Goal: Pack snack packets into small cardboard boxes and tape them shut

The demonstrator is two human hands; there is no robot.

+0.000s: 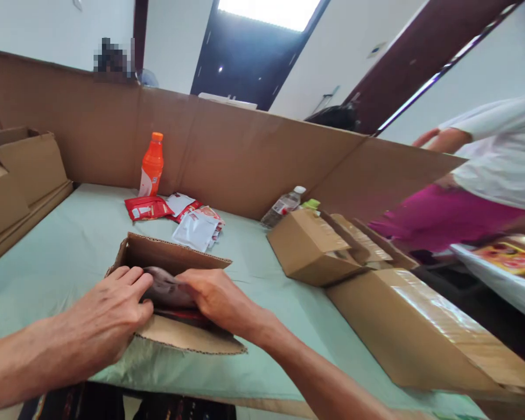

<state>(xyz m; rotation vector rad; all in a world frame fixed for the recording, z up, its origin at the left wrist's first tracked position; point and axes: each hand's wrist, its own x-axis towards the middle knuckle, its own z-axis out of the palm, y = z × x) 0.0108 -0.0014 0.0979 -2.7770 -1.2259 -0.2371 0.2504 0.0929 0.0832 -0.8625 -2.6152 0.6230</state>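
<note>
A small open cardboard box stands near the front of the table with its flaps up. Inside its mouth is a shiny greyish packet, with something red beneath it. My right hand is closed, pinching the packet's right end between thumb and fingers. My left hand curls over the box's left side, its fingertips closed at the packet's left edge. The rest of the box's contents is hidden by my hands and the packet.
Beyond the box lie a red packet and several white packets, near an orange bottle. A clear bottle leans by cardboard boxes on the right. A cardboard wall borders the back; a person stands behind it.
</note>
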